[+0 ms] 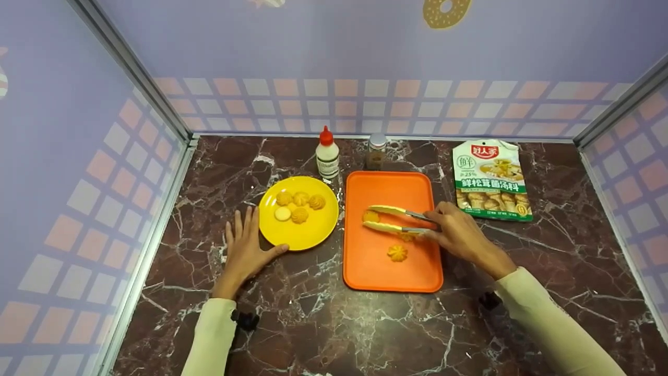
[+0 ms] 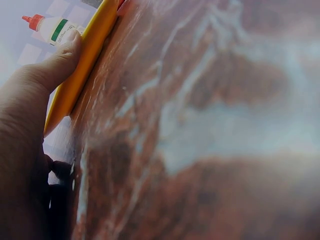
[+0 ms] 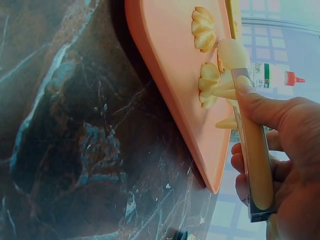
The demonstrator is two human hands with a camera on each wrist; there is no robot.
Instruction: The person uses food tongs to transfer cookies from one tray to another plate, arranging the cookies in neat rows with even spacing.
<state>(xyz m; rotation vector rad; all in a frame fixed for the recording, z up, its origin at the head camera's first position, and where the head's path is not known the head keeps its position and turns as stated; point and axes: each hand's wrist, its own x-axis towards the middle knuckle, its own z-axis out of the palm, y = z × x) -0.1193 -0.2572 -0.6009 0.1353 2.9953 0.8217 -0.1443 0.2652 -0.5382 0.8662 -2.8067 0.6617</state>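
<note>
My right hand (image 1: 459,232) holds a pair of tongs (image 1: 389,226) with yellow tips over the orange tray (image 1: 360,271). The tong tips stand apart, on either side of a swirl cookie (image 1: 371,216). Another cookie (image 1: 397,253) lies nearer me on the tray, and one beside the tongs (image 1: 407,237) is partly hidden by them. In the right wrist view, thumb and fingers grip the tongs' handle (image 3: 257,165). My left hand (image 1: 248,248) rests at the yellow plate (image 1: 323,230), fingers straight and spread, thumb at the rim. Several cookies (image 1: 299,214) lie on that plate, one pale side up.
A white squeeze bottle (image 1: 327,156) with a red cap stands behind the plate. Next to it, behind the tray, is a small jar (image 1: 376,151) with a silvery lid. A green and white food pouch (image 1: 492,180) lies at the right. Patterned walls (image 1: 355,52) enclose the marble-look tabletop (image 1: 292,324).
</note>
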